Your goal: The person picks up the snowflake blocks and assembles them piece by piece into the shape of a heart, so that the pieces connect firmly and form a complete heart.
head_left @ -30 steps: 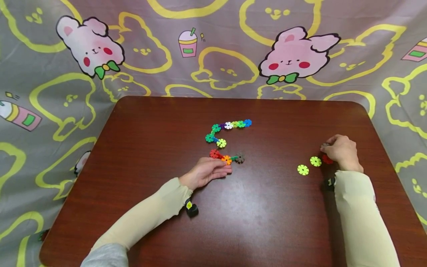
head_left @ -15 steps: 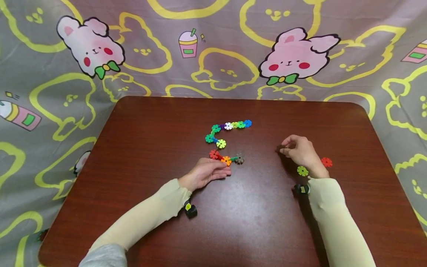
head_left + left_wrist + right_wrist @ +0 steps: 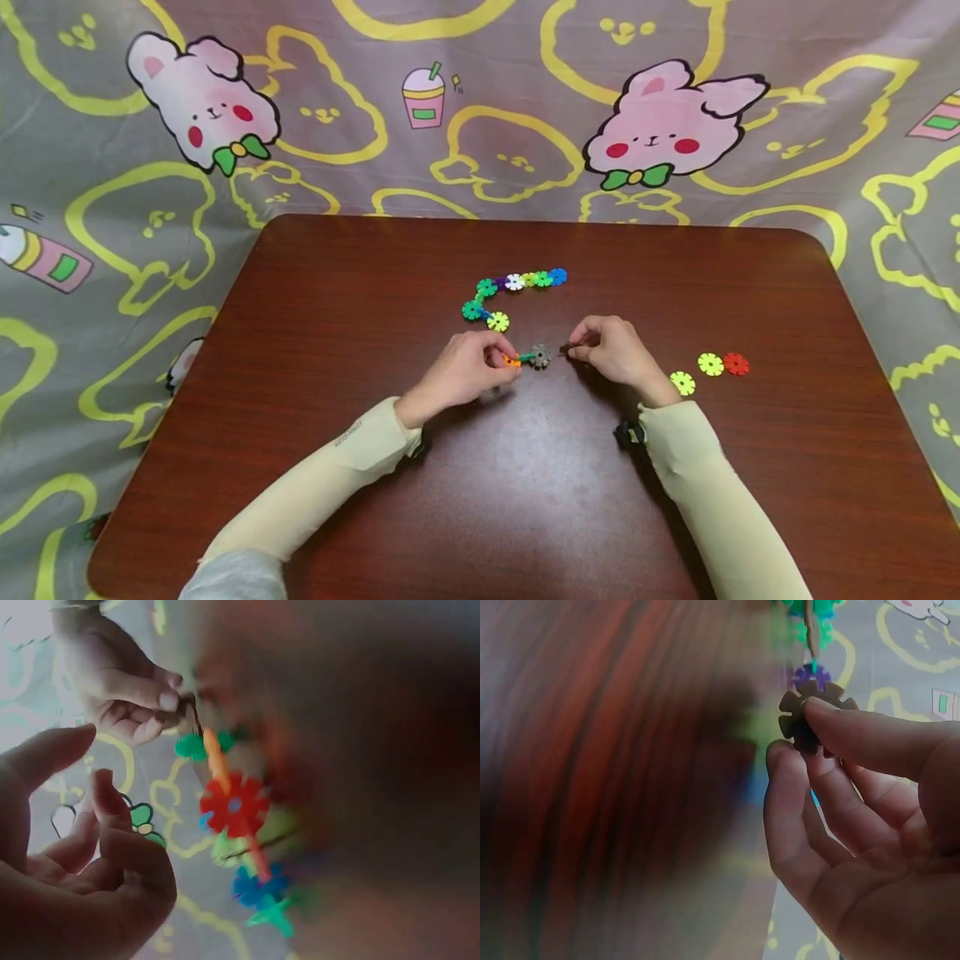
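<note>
My left hand (image 3: pixel 468 367) is at the short chain of notched plastic discs, thumb and index finger overlapping the orange disc (image 3: pixel 512 362) in the head view. In the left wrist view its thumb and fingers stand apart with nothing between them, beside a red disc (image 3: pixel 251 817). From the orange disc, a green disc (image 3: pixel 526 357) links to a grey disc (image 3: pixel 545 360) at the chain's right end. The red part is hidden behind the hand in the head view. My right hand (image 3: pixel 615 350) pinches a dark brown notched disc (image 3: pixel 791 724) just right of the grey one.
A longer multicoloured chain (image 3: pixel 513 282) of discs curves behind the hands, ending at a yellow disc (image 3: pixel 498 322). Two loose yellow discs (image 3: pixel 711 364) and a red disc (image 3: pixel 742 364) lie at right. Patterned cloth (image 3: pixel 517 167) hangs behind the brown table (image 3: pixel 337 267).
My right hand has carried the brown disc left from the loose discs to the short chain. My left hand has turned from palm-up to over the chain, covering its red part.
</note>
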Tool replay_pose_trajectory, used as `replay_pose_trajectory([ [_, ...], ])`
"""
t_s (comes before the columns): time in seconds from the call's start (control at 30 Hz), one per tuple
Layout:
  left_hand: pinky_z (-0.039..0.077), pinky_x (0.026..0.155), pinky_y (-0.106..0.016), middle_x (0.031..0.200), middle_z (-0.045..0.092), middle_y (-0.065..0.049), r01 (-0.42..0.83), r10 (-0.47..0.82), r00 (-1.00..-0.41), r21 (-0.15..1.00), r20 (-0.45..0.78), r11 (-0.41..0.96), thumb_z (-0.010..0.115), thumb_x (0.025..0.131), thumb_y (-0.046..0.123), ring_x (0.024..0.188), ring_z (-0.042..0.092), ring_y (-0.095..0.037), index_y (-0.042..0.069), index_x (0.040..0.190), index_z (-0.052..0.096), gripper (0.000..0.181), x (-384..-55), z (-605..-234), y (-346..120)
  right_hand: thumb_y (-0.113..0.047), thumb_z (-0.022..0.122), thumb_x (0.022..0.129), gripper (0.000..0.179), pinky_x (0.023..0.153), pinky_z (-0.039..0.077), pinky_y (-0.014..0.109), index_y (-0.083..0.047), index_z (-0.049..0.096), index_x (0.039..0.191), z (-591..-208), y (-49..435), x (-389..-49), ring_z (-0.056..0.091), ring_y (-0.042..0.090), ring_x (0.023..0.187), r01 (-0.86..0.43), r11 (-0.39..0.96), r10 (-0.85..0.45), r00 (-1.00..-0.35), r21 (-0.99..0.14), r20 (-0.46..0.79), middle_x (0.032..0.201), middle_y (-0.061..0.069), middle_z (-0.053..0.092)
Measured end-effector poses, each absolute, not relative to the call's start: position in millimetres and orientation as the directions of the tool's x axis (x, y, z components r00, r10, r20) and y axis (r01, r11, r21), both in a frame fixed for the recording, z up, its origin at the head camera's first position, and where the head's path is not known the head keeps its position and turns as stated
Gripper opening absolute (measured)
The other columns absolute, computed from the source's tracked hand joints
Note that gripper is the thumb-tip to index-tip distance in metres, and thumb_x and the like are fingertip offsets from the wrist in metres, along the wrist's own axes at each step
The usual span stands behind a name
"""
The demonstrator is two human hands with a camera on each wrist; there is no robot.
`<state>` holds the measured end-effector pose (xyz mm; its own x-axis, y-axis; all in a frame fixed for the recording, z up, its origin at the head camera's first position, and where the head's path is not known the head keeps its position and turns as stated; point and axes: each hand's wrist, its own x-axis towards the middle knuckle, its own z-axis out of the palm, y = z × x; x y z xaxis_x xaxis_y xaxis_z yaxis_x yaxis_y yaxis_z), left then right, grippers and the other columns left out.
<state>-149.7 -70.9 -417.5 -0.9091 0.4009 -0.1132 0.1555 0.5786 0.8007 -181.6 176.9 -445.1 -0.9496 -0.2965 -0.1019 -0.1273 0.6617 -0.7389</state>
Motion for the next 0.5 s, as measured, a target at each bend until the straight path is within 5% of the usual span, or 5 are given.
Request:
replay_pose_trajectory([
  [0.1, 0.046, 0.078, -0.032, 0.092, 0.066, -0.006, 0.357, 0.454, -0.891, 0.634, 0.011, 0.686, 0.080, 0.078, 0.024, 0.089, 0.056, -0.022, 0.005, 0.101, 0.069, 0.031, -156, -416, -61, -0.003, 0.071, 0.083, 0.005, 0.064, 0.048, 0.027, -0.004, 0.068, 0.086, -446, 171, -182, 0.061, 0.016, 0.070, -0.139, 0.661, -0.310, -0.946, -0.737, -0.100, 0.082, 0.009, 0.070],
  [0.2, 0.044, 0.087, -0.037, 0.102, 0.063, -0.006, 0.420, 0.486, -0.874, 0.509, 0.004, 0.752, 0.079, 0.077, 0.028, 0.100, 0.050, -0.023, 0.005, 0.111, 0.066, 0.043, -162, -422, -52, -0.002, 0.070, 0.082, 0.005, 0.067, 0.049, 0.028, -0.003, 0.068, 0.086, -446, 168, -181, 0.063, 0.016, 0.073, -0.145, 0.656, -0.324, -0.941, -0.741, -0.103, 0.081, 0.009, 0.071],
  [0.5, 0.041, 0.080, -0.040, 0.090, 0.064, -0.002, 0.437, 0.481, -0.876, 0.354, -0.040, 0.827, 0.075, 0.077, 0.024, 0.094, 0.056, -0.024, 0.010, 0.099, 0.069, 0.026, -168, -436, -39, -0.002, 0.071, 0.082, 0.005, 0.071, 0.049, 0.029, -0.004, 0.070, 0.086, -446, 163, -181, 0.064, 0.016, 0.074, -0.166, 0.658, -0.333, -0.939, -0.735, -0.086, 0.080, 0.007, 0.071],
])
